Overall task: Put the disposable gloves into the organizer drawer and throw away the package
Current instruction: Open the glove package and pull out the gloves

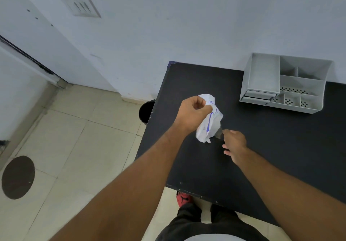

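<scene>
Head view, left hand [193, 112] fingers pinching crumpled package [209, 122], right hand [235, 143] loosely curled, organizer [284, 85] beyond, bin [147, 111] beside table [262, 147]

Red shoe [183, 199], round floor cover [18, 177]

We face a pale blue-grey wall [187, 25] carrying a switch plate [81, 5]. The floor [78, 147] is beige tile with a dark round mark [18, 177]. A black table [262, 147] abuts the wall — a door frame [28, 57] stands at left.
</scene>
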